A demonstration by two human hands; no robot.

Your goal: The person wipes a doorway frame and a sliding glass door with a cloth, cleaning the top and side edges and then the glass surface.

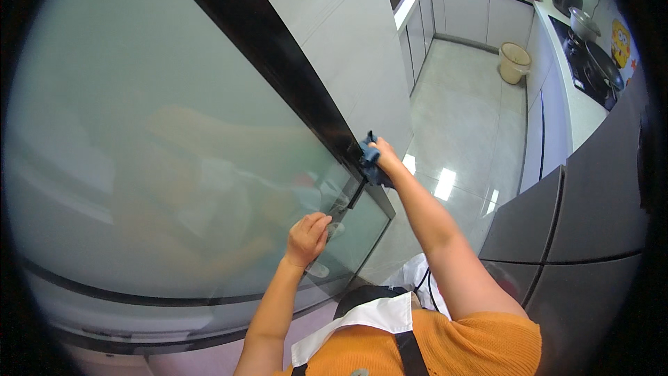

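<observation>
A large frosted glass door (156, 115) fills the left side, with a wide black frame (271, 57) running down across it. My right hand (386, 155) reaches far forward, shut on a bunched blue cloth (371, 159). That cloth presses against the black frame near its lower end. Closer to my body, my left hand (308, 239) has its fingers curled at the glass door's dark edge (338, 213); the thumb side is partly hidden. Beyond that edge lies a second frosted pane (368, 222).
A dark grey refrigerator (589, 219) stands close on my right. Ahead, glossy floor tiles (459, 115) lead between cabinets to a beige bin (514, 62). A black cooktop (579, 57) holds a pan (604, 65) and a lidded pot (583, 23). A pale wall (339, 26) adjoins the frame.
</observation>
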